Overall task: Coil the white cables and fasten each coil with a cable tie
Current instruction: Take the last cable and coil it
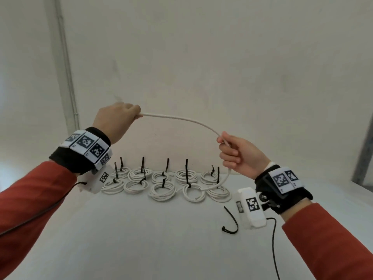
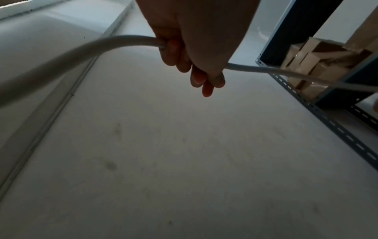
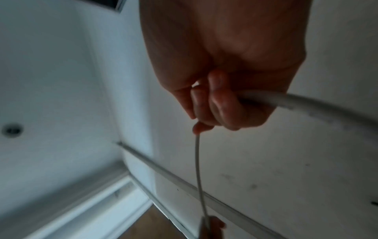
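Note:
A loose white cable (image 1: 181,118) arches in the air between my two hands, above the table. My left hand (image 1: 119,118) grips one part of it, fingers curled round the cable (image 2: 126,40). My right hand (image 1: 236,154) holds the cable lower on the right, and the cable (image 3: 197,161) runs on through its curled fingers. Below the right hand the rest of the cable hangs down to the table among the coils. One black cable tie (image 1: 232,223) lies loose and curved on the table below my right wrist.
Two rows of several white coils (image 1: 161,182), each bound with a black tie, lie at the back of the white table (image 1: 141,239) against the wall. A metal shelf with cardboard boxes (image 2: 306,67) stands to the right.

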A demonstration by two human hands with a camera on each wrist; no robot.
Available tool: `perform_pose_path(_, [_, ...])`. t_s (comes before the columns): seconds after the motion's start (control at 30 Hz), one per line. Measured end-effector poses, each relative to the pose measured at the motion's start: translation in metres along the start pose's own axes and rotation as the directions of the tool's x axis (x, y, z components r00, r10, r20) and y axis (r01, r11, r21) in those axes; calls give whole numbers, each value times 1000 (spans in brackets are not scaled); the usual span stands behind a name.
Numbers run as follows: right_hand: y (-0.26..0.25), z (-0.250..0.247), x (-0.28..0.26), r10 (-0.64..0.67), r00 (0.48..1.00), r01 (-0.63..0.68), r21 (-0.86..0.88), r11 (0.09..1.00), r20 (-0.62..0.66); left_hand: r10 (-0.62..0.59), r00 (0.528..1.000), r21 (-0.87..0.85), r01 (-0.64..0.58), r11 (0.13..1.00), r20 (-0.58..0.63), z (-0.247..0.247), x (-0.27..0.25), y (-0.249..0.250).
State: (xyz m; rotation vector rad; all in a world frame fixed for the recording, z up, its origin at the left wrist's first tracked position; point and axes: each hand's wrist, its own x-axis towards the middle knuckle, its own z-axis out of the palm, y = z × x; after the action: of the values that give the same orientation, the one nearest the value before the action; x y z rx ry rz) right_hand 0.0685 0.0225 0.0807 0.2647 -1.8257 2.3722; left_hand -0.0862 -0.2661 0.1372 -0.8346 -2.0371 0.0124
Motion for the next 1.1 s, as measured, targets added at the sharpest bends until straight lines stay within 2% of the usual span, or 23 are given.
perform_pose_path(0.07, [-5,-7,-6,8,998,-16,125,992,65,0,998,65,-3,998,57,5,-6,3])
perform_pose_path(0.13, [-9,-13,-13,25,994,-41,150,988,106,-14,996,125,3,992,85,12,-9,6])
perform_pose_path(0.27, [-13,-29,-28,127,971,-126,-17,992,201,-101,994,153,95,984,30,25,-6,7])
perform_pose_path(0.4, [-17,-46,-48,143,944,-122,-90,989,296,-152,988,165,144,976,36,33,4,12])
perform_pose_path(0.43, [-18,-50,-52,123,925,-114,-47,992,358,-161,986,175,151,973,50,36,6,13])
perform_pose_path(0.5, [-23,-55,-59,23,860,-115,150,982,510,-182,980,183,166,969,75,41,8,16])
perform_pose_path(0.53, [-27,-56,-63,-43,843,-110,250,962,537,-189,978,179,171,969,89,43,8,16])
perform_pose_path(0.63, [-40,-54,-72,-209,867,2,416,909,452,-128,988,148,114,982,85,53,7,22])
perform_pose_path(0.7, [-49,-52,-71,-307,872,113,453,884,381,20,999,76,-23,997,34,60,3,31])
perform_pose_path(0.77, [-55,-49,-66,-377,877,242,402,883,298,161,986,24,-160,987,-31,66,0,44])
perform_pose_path(0.83, [-59,-46,-62,-387,885,291,342,893,258,277,956,33,-275,961,-98,69,-3,58])
perform_pose_path(0.9, [-61,-40,-59,-347,909,260,335,905,230,364,923,60,-359,931,-125,70,-9,71])
perform_pose_path(1.0, [-64,-31,-55,-298,954,281,278,918,20,490,859,86,-483,872,-146,71,-17,85])
perform_pose_path(1.1, [-61,-26,-49,-364,922,388,284,877,-134,574,803,78,-569,819,-164,72,-25,95])
